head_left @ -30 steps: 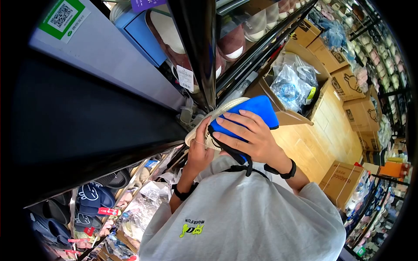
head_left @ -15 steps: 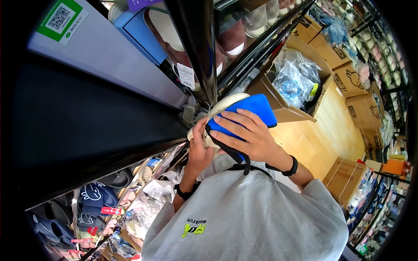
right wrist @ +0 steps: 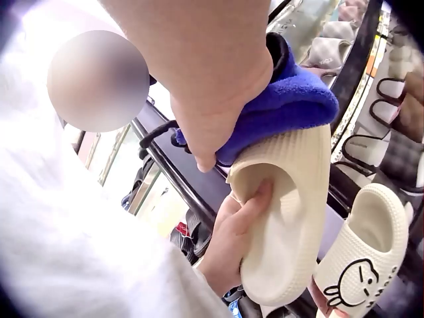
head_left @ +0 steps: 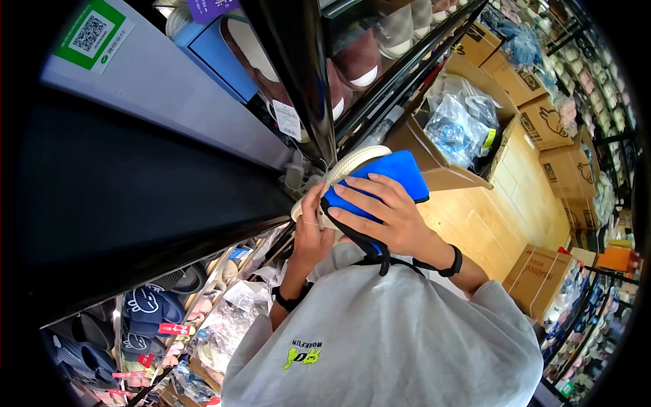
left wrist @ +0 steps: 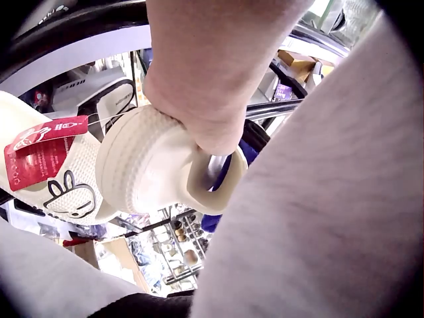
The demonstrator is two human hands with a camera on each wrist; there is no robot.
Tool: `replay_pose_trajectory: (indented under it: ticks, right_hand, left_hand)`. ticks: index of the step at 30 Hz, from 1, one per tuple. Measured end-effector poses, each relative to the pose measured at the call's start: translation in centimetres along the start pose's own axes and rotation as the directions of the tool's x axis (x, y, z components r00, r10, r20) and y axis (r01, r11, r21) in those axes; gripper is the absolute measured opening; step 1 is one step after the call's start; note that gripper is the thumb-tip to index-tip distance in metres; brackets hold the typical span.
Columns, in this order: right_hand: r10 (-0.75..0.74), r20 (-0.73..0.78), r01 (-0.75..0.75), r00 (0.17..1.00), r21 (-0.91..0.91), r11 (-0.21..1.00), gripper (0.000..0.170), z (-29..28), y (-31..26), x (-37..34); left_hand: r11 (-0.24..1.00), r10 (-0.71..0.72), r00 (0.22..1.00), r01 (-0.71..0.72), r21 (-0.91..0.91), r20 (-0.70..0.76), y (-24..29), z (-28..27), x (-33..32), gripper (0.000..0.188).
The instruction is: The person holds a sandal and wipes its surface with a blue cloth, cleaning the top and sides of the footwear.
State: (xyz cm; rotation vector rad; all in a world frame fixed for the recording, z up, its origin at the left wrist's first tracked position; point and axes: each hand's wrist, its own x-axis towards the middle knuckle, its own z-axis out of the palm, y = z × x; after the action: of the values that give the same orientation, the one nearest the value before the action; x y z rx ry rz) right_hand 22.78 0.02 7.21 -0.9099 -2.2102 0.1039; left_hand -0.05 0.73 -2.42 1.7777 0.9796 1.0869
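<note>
My left hand point(head_left: 312, 234) grips a cream slipper point(head_left: 356, 159) by its open end, with the thumb inside the opening in the right wrist view. A second cream slipper point(right wrist: 368, 255) with a rabbit drawing hangs beside it, and left fingertips show at its edge. A red tag point(left wrist: 43, 149) on a thin string lies over this second slipper in the left wrist view. My right hand point(head_left: 390, 214) holds a fuzzy blue cloth pad point(head_left: 403, 169) with black edging and a black strap against the first slipper. Its fingers spread over the pad; the slipper surface underneath is hidden.
A black glossy post point(head_left: 308, 81) and a dark panel point(head_left: 149, 197) stand close to the hands. Beyond are shelves of slippers, an open carton point(head_left: 441, 152) with plastic-wrapped goods, and stacked boxes point(head_left: 566, 169) on the wooden floor. Navy slippers point(head_left: 152, 305) sit on a lower rack.
The pad and my right hand have shifted slightly left and the slipper's upper edge shows a little more. The head view has turned slightly. Both grips stay the same.
</note>
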Motion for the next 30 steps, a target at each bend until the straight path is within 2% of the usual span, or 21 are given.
replay_pose_trajectory:
  ticks: [2, 5, 9, 11, 14, 30]
  right_hand:
    - [0.015, -0.012, -0.015, 1.000, 0.023, 1.000, 0.050, 0.1, 0.1, -0.2]
    - [0.014, -0.012, -0.014, 1.000, 0.015, 1.000, 0.049, 0.0, 0.2, -0.3]
    - [0.015, -0.009, -0.015, 1.000, 0.021, 1.000, 0.050, 0.2, 0.3, -0.5]
    - [0.015, -0.011, -0.014, 1.000, 0.022, 1.000, 0.051, 0.1, 0.2, -0.6]
    - [0.030, -0.010, -0.029, 1.000, 0.034, 0.999, 0.051, 0.1, 0.1, -0.7]
    - [0.050, -0.018, -0.049, 0.999, 0.065, 0.997, 0.050, 0.1, 0.2, -0.9]
  left_hand:
    - [0.997, -0.083, 0.995, 0.082, 0.013, 0.052, 0.5, -0.1, 0.2, 0.090]
    - [0.997, -0.068, 0.996, 0.065, 0.038, 0.062, 1.5, -0.1, 1.1, 0.082]
    - [0.997, -0.077, 0.995, 0.075, 0.035, 0.056, 1.8, 0.2, 1.4, 0.081]
    - [0.998, -0.062, 0.998, 0.062, -0.021, 0.001, 1.2, 0.7, 1.2, 0.080]
    - [0.993, -0.090, 0.996, 0.090, -0.071, 0.006, 0.6, 0.7, 0.9, 0.077]
    - [0.996, -0.069, 0.997, 0.070, -0.063, 0.024, -0.1, 0.9, 0.6, 0.075]
